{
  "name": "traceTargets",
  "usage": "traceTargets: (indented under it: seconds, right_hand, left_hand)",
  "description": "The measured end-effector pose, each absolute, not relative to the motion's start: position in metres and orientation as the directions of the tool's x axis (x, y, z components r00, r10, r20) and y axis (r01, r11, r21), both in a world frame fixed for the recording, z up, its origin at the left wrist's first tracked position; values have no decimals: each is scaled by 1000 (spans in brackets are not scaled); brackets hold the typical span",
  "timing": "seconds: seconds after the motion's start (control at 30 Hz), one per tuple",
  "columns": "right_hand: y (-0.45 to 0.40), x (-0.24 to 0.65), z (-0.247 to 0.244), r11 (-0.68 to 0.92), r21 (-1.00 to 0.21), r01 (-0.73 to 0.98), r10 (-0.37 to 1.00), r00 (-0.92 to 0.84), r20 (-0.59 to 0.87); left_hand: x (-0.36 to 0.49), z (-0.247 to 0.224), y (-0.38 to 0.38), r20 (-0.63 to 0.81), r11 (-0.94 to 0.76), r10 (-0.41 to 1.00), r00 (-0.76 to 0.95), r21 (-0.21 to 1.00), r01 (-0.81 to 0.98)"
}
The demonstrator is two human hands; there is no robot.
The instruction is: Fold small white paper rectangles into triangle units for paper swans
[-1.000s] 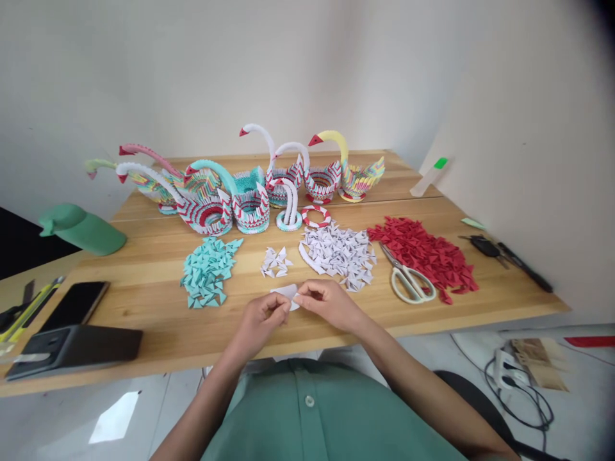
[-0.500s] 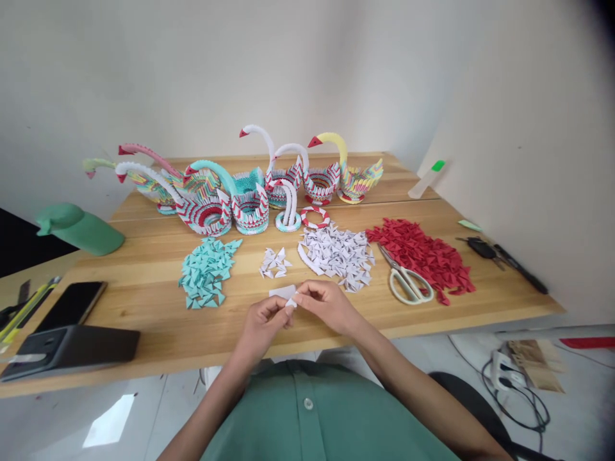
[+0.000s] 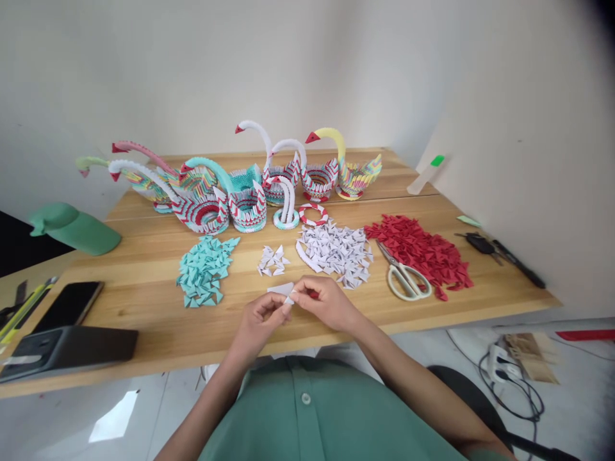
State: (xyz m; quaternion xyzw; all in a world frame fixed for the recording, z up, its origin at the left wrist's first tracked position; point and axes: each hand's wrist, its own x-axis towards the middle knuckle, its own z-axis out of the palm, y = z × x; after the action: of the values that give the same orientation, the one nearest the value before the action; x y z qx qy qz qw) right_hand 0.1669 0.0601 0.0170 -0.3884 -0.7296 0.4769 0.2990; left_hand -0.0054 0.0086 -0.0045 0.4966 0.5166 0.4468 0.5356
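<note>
Just above the table's front part, my left hand (image 3: pixel 261 323) pinches a small white folded paper piece (image 3: pixel 289 300) between thumb and fingers. From the other side, my right hand (image 3: pixel 327 303) closes its fingertips on the same piece. Behind the fingers lies a flat white paper strip (image 3: pixel 280 289), partly covered by them. Something red shows beneath the right hand, mostly hidden. A small group of white folded triangles (image 3: pixel 273 261) lies beyond the hands, with a larger white triangle pile (image 3: pixel 340 251) to its right.
Teal triangles (image 3: pixel 204 272) lie left, red triangles (image 3: pixel 417 251) right, with scissors (image 3: pixel 408 280) against them. Folded-paper swans (image 3: pixel 247 208) and a red-and-white ring (image 3: pixel 313 215) stand behind. A phone (image 3: pixel 67 307), black box (image 3: pixel 77 346) and green bottle (image 3: pixel 79 230) are at left, keys (image 3: pixel 480 244) at right.
The camera view has shifted slightly. Both hands keep their pinch on the folded paper piece, with small finger movement. A red bit now shows under the right hand.
</note>
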Motion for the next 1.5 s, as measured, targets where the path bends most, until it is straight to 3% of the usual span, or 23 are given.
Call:
traceTargets:
  seconds: [0.17, 0.43, 0.63, 0.73, 1.3, 1.5]
  right_hand:
    - [59, 166, 17, 272, -918, 288, 847, -525, 86]
    - [60, 169, 16, 170, -952, 254, 833, -554, 1]
    - [58, 173, 21, 44, -986, 160, 839, -542, -50]
    - [58, 173, 23, -11, -993, 118, 831, -551, -75]
    - [47, 166, 23, 148, -973, 179, 850, -526, 33]
    - [50, 161, 22, 120, -977, 176, 854, -521, 12]
  left_hand:
    - [-10, -2, 9, -24, 17, 998, 60, 993, 118]
    - [-12, -1, 10, 77, -98, 993, 88, 957, 274]
    - [-16, 1, 4, 0, -2, 976, 218, 1000, 10]
    - [-15, -2, 1, -12, 23, 980, 199, 998, -50]
    - [-7, -7, -2, 48, -54, 998, 45, 987, 149]
    - [-9, -6, -1, 112, -121, 992, 49, 964, 237]
